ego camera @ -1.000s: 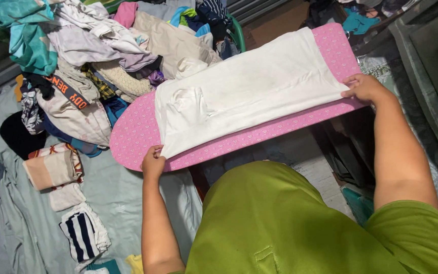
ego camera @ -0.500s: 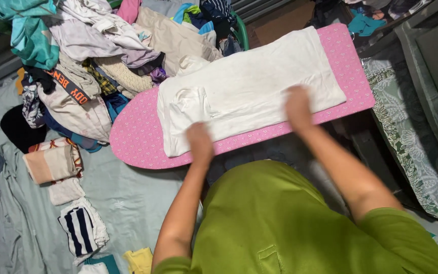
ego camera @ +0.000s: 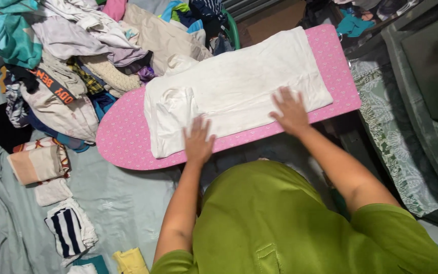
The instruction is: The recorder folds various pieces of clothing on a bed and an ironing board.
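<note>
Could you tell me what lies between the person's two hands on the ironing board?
In the head view, only the white garment lies between the left hand and right hand, flat on the pink ironing board.

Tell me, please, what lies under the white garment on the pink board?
The white garment lies on the pink ironing board, whose patterned cover shows around it. Both hands, left and right, press flat on it. The board beneath is covered.

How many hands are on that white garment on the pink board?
2. The left hand lies flat on the white garment's near edge, toward the pink board's rounded end; the right hand presses flat farther right. No other hands show.
</note>
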